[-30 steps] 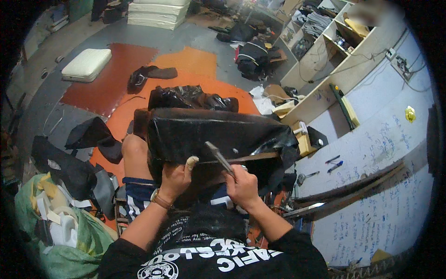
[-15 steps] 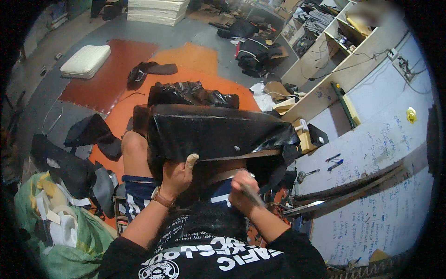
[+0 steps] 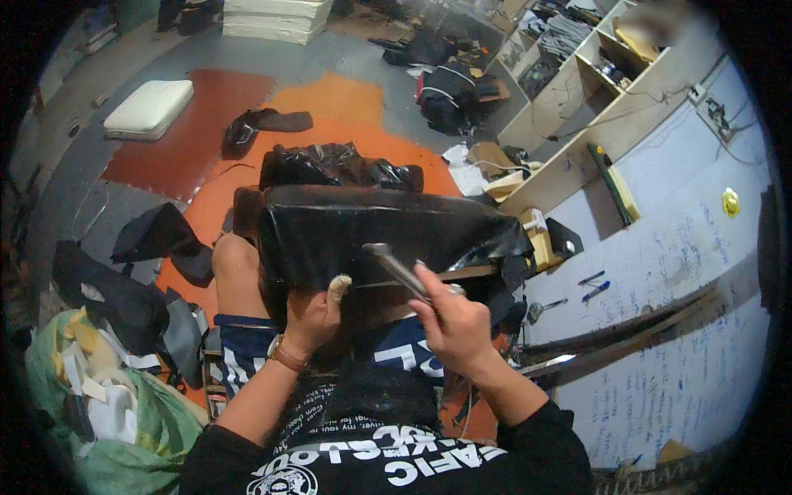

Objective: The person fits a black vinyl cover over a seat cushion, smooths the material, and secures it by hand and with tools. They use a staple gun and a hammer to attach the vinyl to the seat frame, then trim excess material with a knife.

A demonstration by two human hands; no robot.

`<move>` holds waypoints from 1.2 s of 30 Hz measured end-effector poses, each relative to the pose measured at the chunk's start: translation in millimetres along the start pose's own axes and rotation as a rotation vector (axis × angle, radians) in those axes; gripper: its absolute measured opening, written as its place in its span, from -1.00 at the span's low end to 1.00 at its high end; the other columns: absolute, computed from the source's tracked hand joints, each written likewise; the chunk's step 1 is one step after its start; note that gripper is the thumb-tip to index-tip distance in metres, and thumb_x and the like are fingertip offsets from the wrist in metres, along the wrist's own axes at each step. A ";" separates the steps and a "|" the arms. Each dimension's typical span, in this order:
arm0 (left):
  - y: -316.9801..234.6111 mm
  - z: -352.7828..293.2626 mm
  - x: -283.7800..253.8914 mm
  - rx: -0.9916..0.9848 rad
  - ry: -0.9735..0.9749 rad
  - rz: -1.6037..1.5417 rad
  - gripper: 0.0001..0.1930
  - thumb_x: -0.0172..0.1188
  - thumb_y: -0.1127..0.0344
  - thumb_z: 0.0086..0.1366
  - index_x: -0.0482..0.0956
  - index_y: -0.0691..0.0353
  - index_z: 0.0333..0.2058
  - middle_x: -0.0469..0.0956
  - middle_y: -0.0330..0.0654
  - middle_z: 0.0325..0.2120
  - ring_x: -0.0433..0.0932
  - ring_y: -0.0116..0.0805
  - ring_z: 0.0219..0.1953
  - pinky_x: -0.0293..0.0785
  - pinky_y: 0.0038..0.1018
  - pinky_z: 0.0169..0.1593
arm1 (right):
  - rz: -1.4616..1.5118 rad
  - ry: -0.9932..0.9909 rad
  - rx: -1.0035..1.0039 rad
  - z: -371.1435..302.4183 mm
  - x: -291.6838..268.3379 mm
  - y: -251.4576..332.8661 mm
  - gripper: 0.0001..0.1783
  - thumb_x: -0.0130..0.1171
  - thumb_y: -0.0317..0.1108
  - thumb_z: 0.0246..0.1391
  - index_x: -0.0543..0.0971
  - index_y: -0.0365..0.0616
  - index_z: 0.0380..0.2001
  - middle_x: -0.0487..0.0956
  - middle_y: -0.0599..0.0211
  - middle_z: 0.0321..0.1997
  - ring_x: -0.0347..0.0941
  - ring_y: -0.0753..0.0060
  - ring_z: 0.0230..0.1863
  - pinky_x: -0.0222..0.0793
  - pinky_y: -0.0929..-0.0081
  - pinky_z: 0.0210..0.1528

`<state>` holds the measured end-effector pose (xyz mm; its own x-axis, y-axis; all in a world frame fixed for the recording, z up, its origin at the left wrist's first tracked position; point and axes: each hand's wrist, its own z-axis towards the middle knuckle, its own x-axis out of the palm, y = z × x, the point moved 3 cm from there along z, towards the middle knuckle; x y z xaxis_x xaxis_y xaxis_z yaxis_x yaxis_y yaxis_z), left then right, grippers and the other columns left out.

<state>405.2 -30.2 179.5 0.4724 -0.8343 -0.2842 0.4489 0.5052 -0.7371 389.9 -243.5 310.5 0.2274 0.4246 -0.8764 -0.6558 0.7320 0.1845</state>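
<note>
Across my lap lies a long piece covered in shiny black leather-like material (image 3: 363, 223), with a brownish edge showing along its near right side. My left hand (image 3: 310, 320) grips its near edge; the thumb, wrapped in something pale, points up while the other fingers are mostly hidden. My right hand (image 3: 458, 326) is closed around the shaft of a metal hammer (image 3: 402, 274). The hammer's small head is over the near side of the black piece; whether it touches cannot be made out.
Crumpled black material (image 3: 338, 167) lies just beyond. Black scraps (image 3: 165, 239) and a green sack (image 3: 148, 437) are at the left, a white cushion (image 3: 150, 110) farther off. Wooden shelving (image 3: 561, 124) stands at the right, beside a written-on white board (image 3: 643, 330) with pens (image 3: 596, 292).
My right hand has moved up and slightly right, swinging the hammer from near my lap to over the black piece. My left hand keeps its grip in nearly the same place.
</note>
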 end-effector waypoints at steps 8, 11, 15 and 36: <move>3.5 -4.6 1.7 -0.094 0.096 -0.013 -0.65 0.11 0.17 0.53 0.75 0.23 -0.36 0.69 -0.04 -0.46 0.66 -0.01 -0.44 0.54 -0.24 -0.32 | -0.132 0.231 0.042 19.2 -6.5 7.1 -0.44 0.36 -0.42 0.19 0.49 -0.32 0.24 0.68 0.01 -0.37 0.62 0.00 -0.53 0.56 0.21 -0.45; -6.2 2.6 -2.2 0.041 -0.040 -0.003 -0.54 0.08 0.14 0.56 0.71 0.22 -0.50 0.55 -0.18 -0.71 0.57 -0.26 -0.65 0.39 -0.33 -0.51 | 0.093 -0.099 -0.066 19.9 -22.2 12.7 -0.48 0.33 -0.40 0.22 0.48 -0.36 0.20 0.69 -0.04 -0.34 0.64 0.04 -0.55 0.58 0.20 -0.44; 4.8 -6.3 2.6 -0.041 0.103 -0.025 -0.62 0.09 0.18 0.55 0.74 0.21 -0.42 0.63 -0.09 -0.60 0.61 -0.09 -0.58 0.46 -0.29 -0.44 | 0.161 -0.115 -0.062 -1.2 10.1 -2.0 -0.54 0.31 -0.43 0.21 0.49 -0.37 0.13 0.70 -0.11 -0.27 0.70 0.06 -0.45 0.62 0.23 -0.38; 6.1 -9.4 0.6 -0.097 0.145 -0.025 -0.62 0.10 0.25 0.52 0.70 0.23 -0.50 0.61 -0.07 -0.62 0.59 -0.01 -0.58 0.47 -0.21 -0.44 | 0.131 -0.052 -0.097 -16.6 68.8 -24.4 -0.49 0.28 -0.65 0.03 0.60 -0.38 0.12 0.58 0.11 -0.50 0.57 0.19 -0.55 0.46 0.37 -0.48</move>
<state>401.1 -29.7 169.0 0.3444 -0.8731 -0.3450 0.3809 0.4658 -0.7987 409.6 -241.1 238.3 0.1706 0.5414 -0.8233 -0.7481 0.6150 0.2494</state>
